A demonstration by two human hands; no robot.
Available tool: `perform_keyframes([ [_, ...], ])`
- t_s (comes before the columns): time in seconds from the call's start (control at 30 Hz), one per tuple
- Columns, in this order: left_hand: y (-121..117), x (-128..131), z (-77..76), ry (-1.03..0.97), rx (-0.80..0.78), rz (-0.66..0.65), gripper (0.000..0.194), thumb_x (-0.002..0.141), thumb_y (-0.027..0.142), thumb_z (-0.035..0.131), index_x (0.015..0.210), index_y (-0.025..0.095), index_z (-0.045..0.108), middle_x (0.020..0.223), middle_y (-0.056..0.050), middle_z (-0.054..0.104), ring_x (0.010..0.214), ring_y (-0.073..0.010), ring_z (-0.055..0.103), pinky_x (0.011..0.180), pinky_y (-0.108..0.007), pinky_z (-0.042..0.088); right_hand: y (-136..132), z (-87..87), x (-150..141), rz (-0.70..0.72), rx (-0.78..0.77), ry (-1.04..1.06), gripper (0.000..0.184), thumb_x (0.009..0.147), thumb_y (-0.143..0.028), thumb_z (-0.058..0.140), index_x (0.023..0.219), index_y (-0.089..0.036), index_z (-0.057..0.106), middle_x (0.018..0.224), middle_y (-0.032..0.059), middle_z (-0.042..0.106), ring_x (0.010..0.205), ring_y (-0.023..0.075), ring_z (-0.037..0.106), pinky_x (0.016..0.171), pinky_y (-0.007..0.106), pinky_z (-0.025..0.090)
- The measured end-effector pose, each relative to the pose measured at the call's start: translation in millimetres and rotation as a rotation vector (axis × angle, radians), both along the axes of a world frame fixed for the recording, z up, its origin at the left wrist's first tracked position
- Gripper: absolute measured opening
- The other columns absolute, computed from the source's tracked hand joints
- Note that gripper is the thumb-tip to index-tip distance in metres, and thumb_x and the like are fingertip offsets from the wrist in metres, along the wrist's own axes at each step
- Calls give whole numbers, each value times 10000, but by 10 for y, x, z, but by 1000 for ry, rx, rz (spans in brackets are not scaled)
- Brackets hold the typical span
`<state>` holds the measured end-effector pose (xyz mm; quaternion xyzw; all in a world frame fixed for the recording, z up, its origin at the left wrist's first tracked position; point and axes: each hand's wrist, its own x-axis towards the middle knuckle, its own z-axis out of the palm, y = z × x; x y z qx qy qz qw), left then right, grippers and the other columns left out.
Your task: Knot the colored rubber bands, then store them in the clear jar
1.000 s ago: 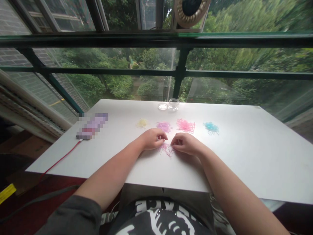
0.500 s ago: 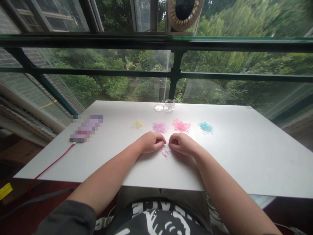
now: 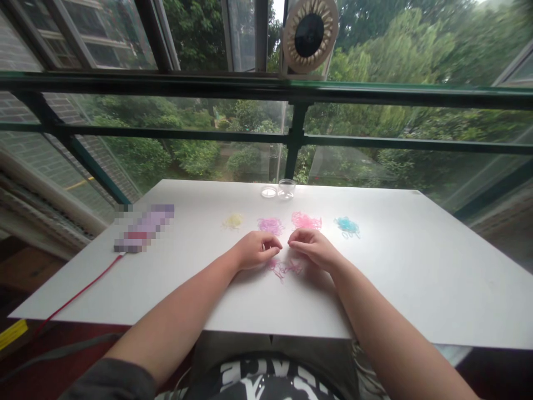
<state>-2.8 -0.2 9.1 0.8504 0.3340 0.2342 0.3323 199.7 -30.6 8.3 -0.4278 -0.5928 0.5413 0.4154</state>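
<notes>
Small loose rubber bands, pink and purple (image 3: 285, 268), lie scattered on the white table just below my two hands. My left hand (image 3: 257, 250) rests at their left, thumb and forefinger curved with a gap between them. Facing it, my right hand (image 3: 314, 248) has thumb and forefinger tips close together; anything between them is too small to make out. Beyond the hands lie four piles in a row: pale yellow bands (image 3: 233, 221), purple bands (image 3: 270, 225), pink bands (image 3: 307, 220) and blue bands (image 3: 347, 225).
A clear round tub (image 3: 286, 190) and its clear lid (image 3: 268, 192) stand at the far edge of the white table (image 3: 416, 266). At left lies a blurred-out phone-like object (image 3: 145, 226) with a red cable (image 3: 85, 290). Green railings (image 3: 187, 133) and windows rise behind.
The view has tilted up slightly. My left thumb and forefinger have parted a little. More pink and purple bands show on the table between and below my hands.
</notes>
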Motion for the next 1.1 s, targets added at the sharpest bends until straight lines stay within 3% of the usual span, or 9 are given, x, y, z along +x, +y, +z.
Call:
perform_keyframes([
  [0.13, -22, 24, 11, -21, 23, -5, 176, 768, 266, 557, 849, 165, 677, 749, -24, 664, 628, -98, 558, 588, -197, 423, 14, -14, -7, -57, -19, 27, 248, 641, -355, 699, 681, -149, 567, 551, -49, 499, 478, 62, 391, 475, 221, 274],
  [0.43, -27, 30, 8, -24, 14, -6, 182, 764, 279, 573, 862, 166, 677, 744, -29, 669, 619, -100, 557, 581, -202, 429, 1, 30, -43, -36, -32, 48, 197, 653, -313, 695, 700, -155, 588, 630, 9, 625, 594, 110, 535, 573, 247, 378],
  [0.63, -35, 41, 4, -49, 21, 11, 180, 759, 280, 581, 860, 164, 674, 741, -25, 680, 639, -102, 583, 594, -198, 436, 5, -9, -51, -30, -17, 85, 204, 625, -303, 724, 686, -146, 608, 596, -26, 571, 536, 81, 473, 525, 229, 333],
  [0.8, -44, 57, 2, -57, 20, 7, 185, 745, 278, 596, 870, 173, 684, 742, -20, 687, 618, -98, 578, 587, -197, 440, 3, -29, -89, -13, -23, 109, 225, 616, -336, 734, 689, -150, 630, 621, -2, 609, 562, 102, 517, 531, 236, 363],
  [1.1, -44, 34, -12, -113, -2, 52, 190, 726, 326, 624, 784, 160, 696, 664, -16, 678, 546, -85, 542, 531, -192, 416, 3, -76, -204, -97, 114, 96, 234, 621, -378, 726, 690, -173, 637, 661, 14, 638, 624, 137, 563, 591, 269, 430],
])
